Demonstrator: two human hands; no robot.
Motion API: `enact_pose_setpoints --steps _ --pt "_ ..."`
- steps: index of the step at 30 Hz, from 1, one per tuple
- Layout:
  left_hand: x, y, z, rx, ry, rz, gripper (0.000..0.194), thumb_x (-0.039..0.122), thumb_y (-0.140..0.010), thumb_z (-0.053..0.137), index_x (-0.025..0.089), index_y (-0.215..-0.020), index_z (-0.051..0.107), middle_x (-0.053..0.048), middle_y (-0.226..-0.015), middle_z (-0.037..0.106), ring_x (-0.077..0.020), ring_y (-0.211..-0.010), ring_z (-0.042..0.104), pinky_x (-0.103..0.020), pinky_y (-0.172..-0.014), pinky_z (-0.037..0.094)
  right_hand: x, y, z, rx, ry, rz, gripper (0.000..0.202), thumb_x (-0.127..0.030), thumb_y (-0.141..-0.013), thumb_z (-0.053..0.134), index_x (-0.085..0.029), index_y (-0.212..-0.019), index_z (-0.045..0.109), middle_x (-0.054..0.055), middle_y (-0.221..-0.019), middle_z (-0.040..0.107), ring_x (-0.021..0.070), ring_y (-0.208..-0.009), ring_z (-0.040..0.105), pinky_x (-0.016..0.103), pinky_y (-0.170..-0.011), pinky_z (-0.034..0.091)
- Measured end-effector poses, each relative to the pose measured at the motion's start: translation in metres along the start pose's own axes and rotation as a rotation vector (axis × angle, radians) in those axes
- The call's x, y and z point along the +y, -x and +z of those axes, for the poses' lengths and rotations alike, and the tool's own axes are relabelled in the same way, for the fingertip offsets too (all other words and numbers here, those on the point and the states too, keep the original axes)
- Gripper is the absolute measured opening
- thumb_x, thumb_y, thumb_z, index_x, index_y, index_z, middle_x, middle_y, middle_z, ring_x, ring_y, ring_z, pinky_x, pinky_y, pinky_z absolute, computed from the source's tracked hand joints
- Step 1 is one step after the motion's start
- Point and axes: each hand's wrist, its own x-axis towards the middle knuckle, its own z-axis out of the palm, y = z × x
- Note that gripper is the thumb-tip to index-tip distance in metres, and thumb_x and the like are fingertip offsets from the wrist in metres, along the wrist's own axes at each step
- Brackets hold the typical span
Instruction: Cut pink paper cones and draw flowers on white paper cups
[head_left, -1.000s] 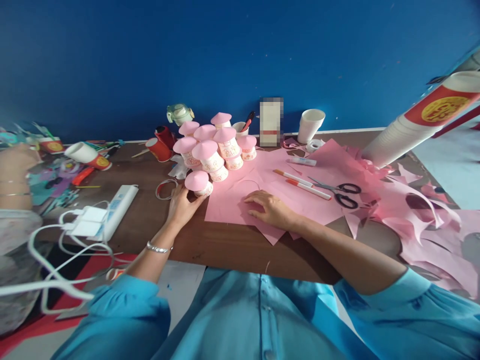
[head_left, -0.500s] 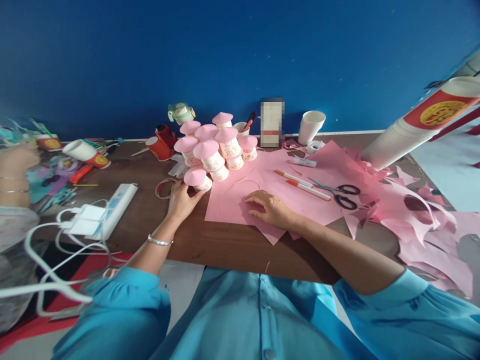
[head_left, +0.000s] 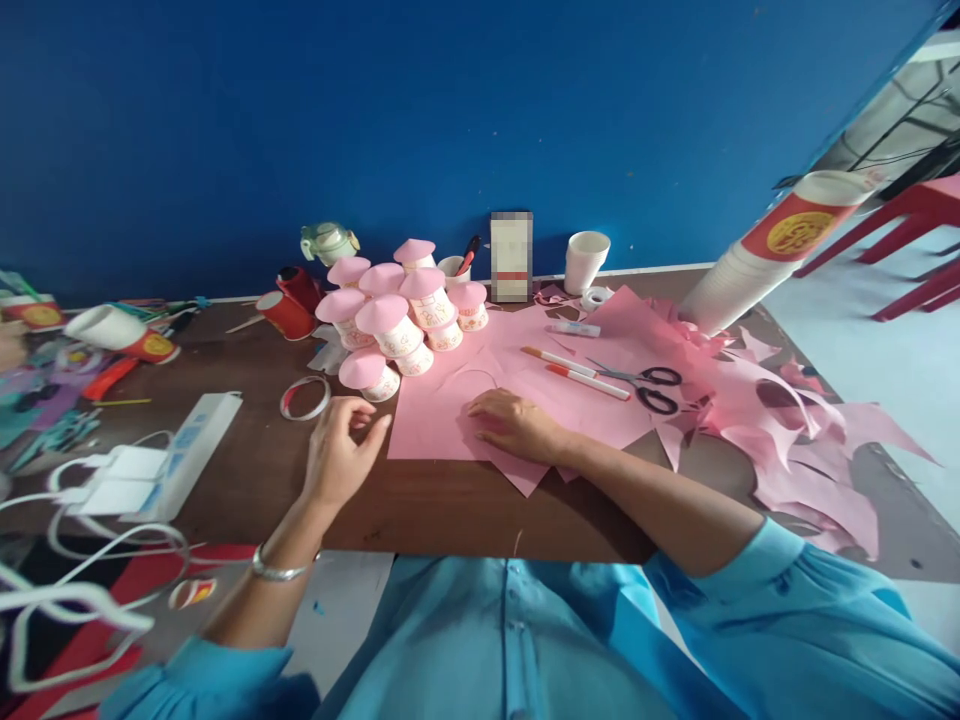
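Note:
Several small white patterned cups with pink cone tops [head_left: 384,315] stand grouped on the table, some stacked. My left hand [head_left: 345,450] is just in front of the nearest one [head_left: 367,372], apart from it, with thumb and fingers apart and nothing between them. On the pink paper sheets [head_left: 442,420] rests my right hand [head_left: 517,422], palm down, fingers loosely spread and holding nothing. Two orange-and-white markers [head_left: 589,382], black-handled scissors [head_left: 656,390] and a glue stick [head_left: 574,329] lie to the right of it on the paper.
A tape roll [head_left: 305,398] lies beside my left hand; a power strip [head_left: 191,450] with white cables is further left. Behind stand a phone [head_left: 511,256] and white cups [head_left: 586,262]. A tall cup stack [head_left: 750,260] and pink scraps [head_left: 810,470] are right.
My left hand has let go of the nearest cone-topped cup and drawn back toward the table's front edge. The view has shifted slightly right. My right hand stays on the paper.

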Motion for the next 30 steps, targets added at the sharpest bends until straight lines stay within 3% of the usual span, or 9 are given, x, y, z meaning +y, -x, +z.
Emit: enact_pose_setpoints --steps 2,4,9,13,16,18,22,25,30 --pt "0.028 -0.006 0.004 -0.118 0.056 0.156 0.009 0.026 -0.098 0.066 0.022 -0.105 0.063 -0.005 -0.101 0.069 -0.0193 -0.091 0.069 -0.034 -0.085 0.059 0.0 0.0 0.0 -0.01 0.01 0.006 0.03 -0.015 -0.091 0.072 -0.022 -0.12 0.072 0.01 -0.129 0.076 0.0267 -0.125 0.069 0.046 -0.112 0.056" --pt "0.052 -0.015 0.015 -0.224 0.097 0.286 0.016 0.021 -0.098 0.063 0.023 -0.115 0.065 -0.007 -0.112 0.072 -0.0215 -0.106 0.071 -0.037 -0.096 0.059 -0.001 -0.001 -0.001 -0.017 0.025 0.018 0.031 -0.014 -0.089 0.073 -0.021 -0.119 0.072 0.011 -0.128 0.075 0.0271 -0.125 0.068 0.046 -0.112 0.056" --pt "0.084 -0.043 0.052 -0.286 0.309 0.379 0.017 0.02 -0.103 0.056 0.023 -0.116 0.067 -0.006 -0.112 0.073 -0.0187 -0.104 0.073 -0.032 -0.089 0.061 -0.011 -0.004 -0.015 -0.03 0.073 0.063 0.03 -0.012 -0.088 0.075 -0.021 -0.117 0.074 0.01 -0.121 0.078 0.0264 -0.115 0.073 0.042 -0.099 0.061" --pt "0.089 -0.053 0.08 -0.294 0.473 0.286 0.021 0.031 -0.103 0.059 0.021 -0.122 0.063 -0.007 -0.109 0.071 -0.0159 -0.087 0.071 -0.032 -0.08 0.061 -0.02 -0.002 -0.047 -0.038 0.127 0.097 0.025 -0.019 -0.09 0.076 -0.023 -0.115 0.075 0.008 -0.116 0.079 0.0268 -0.108 0.076 0.042 -0.096 0.062" --pt "0.085 -0.049 0.098 -0.323 0.575 0.27 0.019 0.026 -0.101 0.058 0.021 -0.118 0.065 -0.006 -0.102 0.07 -0.0164 -0.087 0.068 -0.031 -0.078 0.059 -0.017 0.007 -0.081 -0.046 0.255 0.108 0.023 -0.022 -0.095 0.071 -0.026 -0.117 0.076 0.006 -0.115 0.08 0.0262 -0.106 0.077 0.043 -0.097 0.062" --pt "0.082 -0.044 0.107 -0.336 0.633 0.258 0.014 0.021 -0.1 0.057 0.022 -0.108 0.067 -0.005 -0.097 0.069 -0.0163 -0.088 0.067 -0.031 -0.079 0.058 -0.009 0.014 -0.104 0.04 0.434 0.196 0.026 -0.025 -0.097 0.067 -0.028 -0.121 0.076 0.006 -0.125 0.079 0.027 -0.11 0.076 0.042 -0.093 0.063" --pt "0.076 -0.038 0.116 -0.469 0.667 0.208 0.013 0.02 -0.097 0.058 0.024 -0.099 0.07 -0.004 -0.095 0.068 -0.0162 -0.087 0.067 -0.029 -0.078 0.057 0.019 0.022 -0.144 0.219 0.66 0.439 0.024 -0.027 -0.096 0.063 -0.029 -0.114 0.079 0.005 -0.119 0.08 0.0266 -0.098 0.078 0.04 -0.081 0.064" --pt "0.074 -0.041 0.117 -0.56 0.66 0.161 0.015 0.02 -0.095 0.059 0.024 -0.097 0.073 -0.003 -0.098 0.069 -0.0163 -0.087 0.068 -0.03 -0.08 0.057 0.04 0.02 -0.161 0.311 0.724 0.534 0.023 -0.025 -0.094 0.061 -0.027 -0.109 0.08 0.007 -0.117 0.08 0.0273 -0.094 0.077 0.04 -0.077 0.062" --pt "0.075 -0.046 0.116 -0.578 0.69 0.155 0.016 0.018 -0.093 0.059 0.021 -0.095 0.075 -0.005 -0.094 0.07 -0.0172 -0.084 0.068 -0.031 -0.078 0.056 0.06 0.006 -0.167 0.414 0.777 0.62 0.028 -0.022 -0.091 0.06 -0.02 -0.113 0.078 0.012 -0.117 0.078 0.0283 -0.098 0.075 0.039 -0.081 0.059"
